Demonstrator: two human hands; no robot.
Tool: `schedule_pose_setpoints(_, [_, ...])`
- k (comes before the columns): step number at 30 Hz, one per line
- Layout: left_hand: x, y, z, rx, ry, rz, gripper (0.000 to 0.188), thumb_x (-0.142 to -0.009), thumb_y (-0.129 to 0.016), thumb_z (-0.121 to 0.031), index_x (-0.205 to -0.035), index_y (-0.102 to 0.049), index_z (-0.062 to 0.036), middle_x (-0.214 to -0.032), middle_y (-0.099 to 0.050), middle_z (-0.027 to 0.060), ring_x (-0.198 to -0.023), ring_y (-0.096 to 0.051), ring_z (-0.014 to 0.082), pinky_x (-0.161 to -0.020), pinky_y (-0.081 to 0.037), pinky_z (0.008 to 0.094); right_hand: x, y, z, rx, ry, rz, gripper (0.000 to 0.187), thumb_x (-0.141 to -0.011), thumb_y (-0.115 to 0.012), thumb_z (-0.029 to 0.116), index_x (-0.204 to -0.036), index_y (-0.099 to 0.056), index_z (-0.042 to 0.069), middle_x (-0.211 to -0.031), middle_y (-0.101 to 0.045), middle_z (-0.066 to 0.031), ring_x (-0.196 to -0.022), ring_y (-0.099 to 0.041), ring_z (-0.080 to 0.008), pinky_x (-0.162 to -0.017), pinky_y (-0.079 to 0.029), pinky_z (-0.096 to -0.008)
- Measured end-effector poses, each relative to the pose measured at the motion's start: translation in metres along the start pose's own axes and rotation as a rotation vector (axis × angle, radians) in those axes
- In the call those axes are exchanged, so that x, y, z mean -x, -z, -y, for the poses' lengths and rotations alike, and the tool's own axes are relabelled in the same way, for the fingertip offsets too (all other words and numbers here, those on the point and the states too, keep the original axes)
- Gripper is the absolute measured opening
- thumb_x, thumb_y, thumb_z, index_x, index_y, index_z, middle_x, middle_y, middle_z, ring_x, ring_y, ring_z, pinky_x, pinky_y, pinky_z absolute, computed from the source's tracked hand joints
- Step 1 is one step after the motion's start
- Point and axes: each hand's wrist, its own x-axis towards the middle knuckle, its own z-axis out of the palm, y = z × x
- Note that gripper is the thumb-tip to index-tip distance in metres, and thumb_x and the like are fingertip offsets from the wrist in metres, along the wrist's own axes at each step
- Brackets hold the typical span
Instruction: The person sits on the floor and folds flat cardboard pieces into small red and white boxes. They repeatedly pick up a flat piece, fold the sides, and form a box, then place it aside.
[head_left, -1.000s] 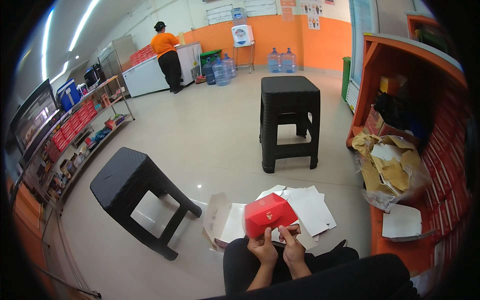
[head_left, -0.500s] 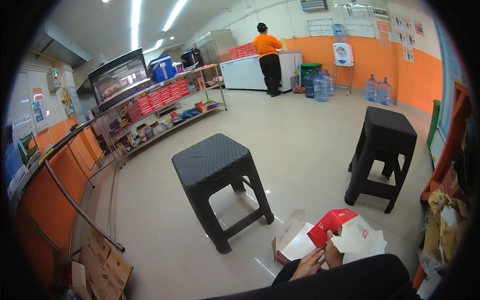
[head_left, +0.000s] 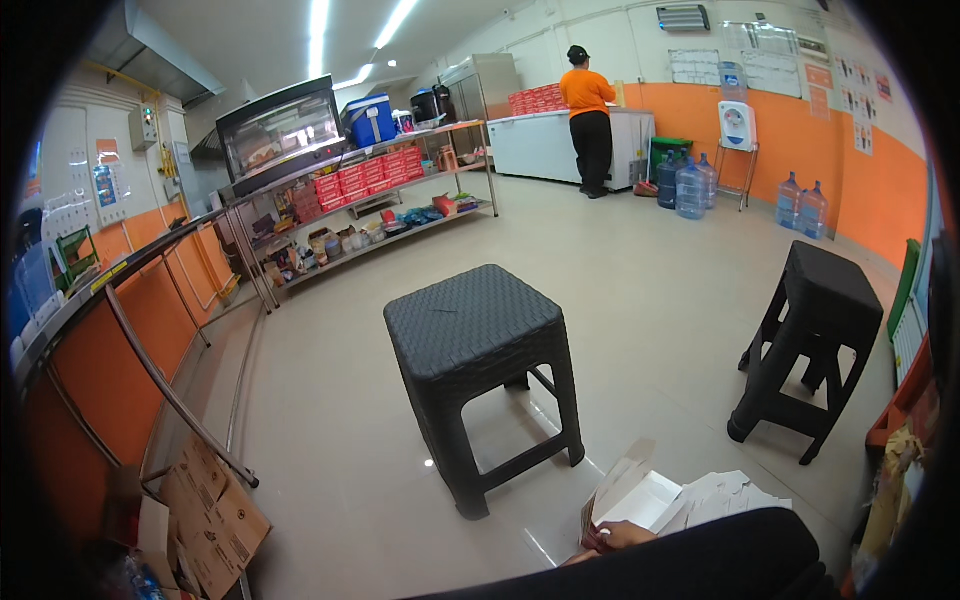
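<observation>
Low at the lower edge, my right hand (head_left: pixel 626 534) is closed on the near edge of a folding carton (head_left: pixel 655 502), white inside with a raised flap. Of my left hand (head_left: pixel 582 557) only a small part shows beside the carton's near corner; its fingers are mostly hidden behind my dark-clothed leg (head_left: pixel 720 550). Several white cardboard pieces with notched edges (head_left: pixel 725 497) lie overlapped just right of the carton.
A black woven-pattern stool (head_left: pixel 475 320) stands ahead, another black stool (head_left: pixel 815 330) to the right. Brown cardboard (head_left: pixel 215 515) leans at lower left. Along the left runs a metal shelf table (head_left: pixel 400 225). A person in orange (head_left: pixel 588 110) stands by a white chest freezer (head_left: pixel 535 150); water jugs (head_left: pixel 690 190) are nearby.
The red-and-white box that both hands held up no longer shows. My hands have dropped lower, to the near edge of the white-lined carton. The whole view has shifted.
</observation>
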Motion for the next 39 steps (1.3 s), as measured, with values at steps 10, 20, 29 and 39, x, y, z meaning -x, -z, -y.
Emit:
schedule_pose_setpoints(10, [0.013,-0.012,-0.002,-0.153,-0.213,0.091,0.038,-0.092,-0.044,-0.033,-0.113,-0.055,-0.0034,-0.112,-0.059,0.0092,-0.104,-0.055,0.0198,-0.094,-0.039,0.0294,0.064,0.004,-0.041,-0.704,0.184,-0.536,0.044,-0.083,-0.064,0.03,-0.119,-0.054,0.007,-0.11,-0.061,-0.009,-0.102,-0.057,-0.0217,-0.085,-0.046,-0.0329])
schedule_pose_setpoints(20, [0.092,-0.212,-0.054,-1.236,-0.641,-0.103,0.045,-0.086,-0.054,-0.036,-0.12,-0.05,-0.0067,-0.117,-0.056,0.0138,-0.108,-0.054,0.0247,-0.093,-0.04,0.0348,0.276,-0.068,-0.269,-0.257,-1.273,-0.404,0.089,-0.069,-0.066,0.051,-0.138,-0.022,0.014,-0.139,-0.018,-0.0201,-0.127,-0.021,-0.0442,-0.095,-0.031,-0.0592])
schedule_pose_setpoints(29, [-0.079,-0.28,0.095,-2.035,-0.889,0.391,0.023,-0.076,-0.057,-0.014,-0.098,-0.062,-0.0095,-0.095,-0.062,0.013,-0.087,-0.062,0.0305,-0.074,-0.048,0.0419,0.284,-0.112,-0.296,-0.386,-1.209,-0.675,0.063,-0.063,-0.068,0.029,-0.118,-0.047,0.009,-0.116,-0.048,-0.0172,-0.106,-0.045,-0.0369,-0.089,-0.042,-0.0443])
schedule_pose_setpoints(39, [-0.081,-0.303,0.065,-2.101,-0.634,0.483,0.013,-0.073,-0.06,-0.016,-0.081,-0.065,-0.0075,-0.082,-0.063,0.0155,-0.077,-0.063,0.034,-0.066,-0.052,0.0415,0.268,-0.134,-0.347,-0.578,-1.013,-1.288,0.043,-0.058,-0.067,0.001,-0.1,-0.061,0.001,-0.094,-0.064,-0.0198,-0.084,-0.063,-0.0325,-0.081,-0.05,-0.0367])
